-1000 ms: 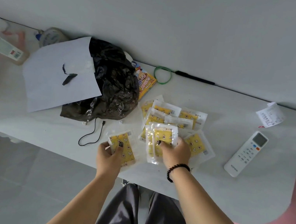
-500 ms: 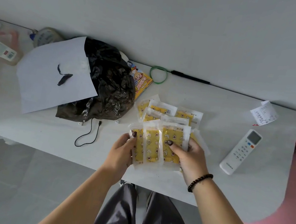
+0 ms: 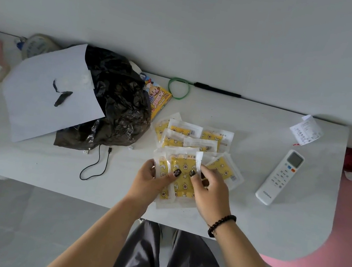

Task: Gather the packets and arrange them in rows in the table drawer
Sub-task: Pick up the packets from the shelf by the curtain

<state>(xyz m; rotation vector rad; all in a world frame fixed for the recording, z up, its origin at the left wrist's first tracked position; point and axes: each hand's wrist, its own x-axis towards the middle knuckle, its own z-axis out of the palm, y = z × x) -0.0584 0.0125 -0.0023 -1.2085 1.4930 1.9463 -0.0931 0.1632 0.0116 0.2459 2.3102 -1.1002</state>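
At the near edge of the white desk (image 3: 248,225), left hand (image 3: 147,184) & right hand (image 3: 212,191) grip a fanned bunch of clear plastic packets w/ yellow cartoon print (image 3: 183,178), thumbs on top and fingers curled under, pinching it from both sides. More of the same packets lie overlapping in a loose pile on the desk (image 3: 193,137) just behind the hands. Crumpled black plastic bag (image 3: 115,105) sits left of the pile, contents hidden, w/ a white paper sheet (image 3: 45,94) lying partly over it; white remote control (image 3: 280,177) at right.
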